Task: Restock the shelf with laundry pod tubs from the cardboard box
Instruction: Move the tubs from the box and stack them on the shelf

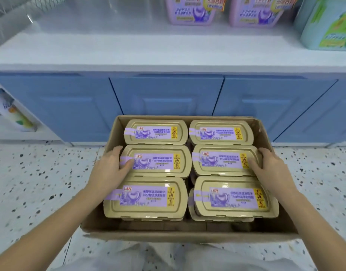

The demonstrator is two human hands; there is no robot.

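Six tubs (155,132) in box (187,234); two on shelf (129,49).

Your own body shows along the lower part of the view. Your left forearm (51,222) appears at 7 o'clock and your right forearm (316,220) at 5 o'clock. Both are bare, uncovered through to your left hand (109,171) and right hand (273,171). At 6 o'clock, your pale off-white trousers (168,257) show soft, slightly blurred fabric folds.
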